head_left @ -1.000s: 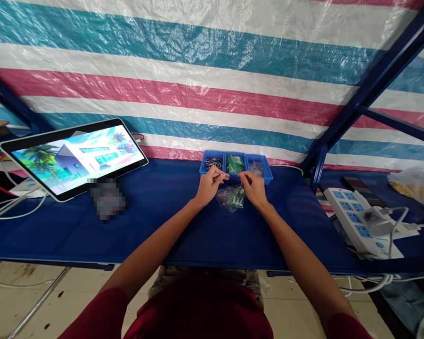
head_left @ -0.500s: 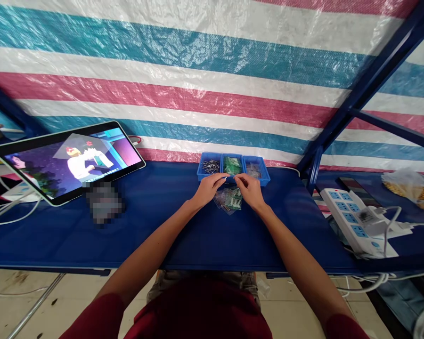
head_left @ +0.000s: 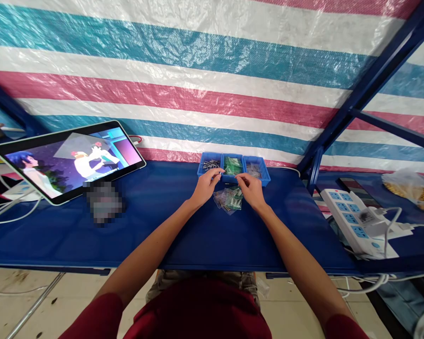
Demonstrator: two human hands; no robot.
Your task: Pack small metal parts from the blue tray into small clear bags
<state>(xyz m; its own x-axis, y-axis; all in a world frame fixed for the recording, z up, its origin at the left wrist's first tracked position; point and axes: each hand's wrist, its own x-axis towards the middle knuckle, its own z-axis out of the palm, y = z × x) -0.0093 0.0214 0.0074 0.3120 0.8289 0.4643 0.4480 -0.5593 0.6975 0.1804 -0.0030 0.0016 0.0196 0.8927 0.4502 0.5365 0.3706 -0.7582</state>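
My left hand (head_left: 205, 187) is at the front of the left blue bin (head_left: 199, 172), its thumb and forefinger pinched together over something tiny and pale that I cannot make out. That bin holds loose metal screws (head_left: 211, 164). My right hand (head_left: 251, 189) is closed in a pinch before the right bin (head_left: 265, 177); whatever its fingertips may hold is too small to tell. Green packets (head_left: 232, 165) fill the middle bin, and clear small pieces (head_left: 253, 170) lie in the right one. Between and below my hands rests a pile of small clear bags (head_left: 229, 199) with green and metal bits inside.
A tablet (head_left: 92, 165) playing a cartoon leans at the left, with a blurred-out object (head_left: 105, 204) before it. A white power strip (head_left: 353, 221) with plugs and cables is at the right, near a bag of yellowish pieces (head_left: 411, 186). A blue metal frame (head_left: 360, 89) rises beside it.
My hands were close together in front of the middle bin. My left hand has shifted left and slightly up towards the screws, widening the gap; my right hand has barely moved.
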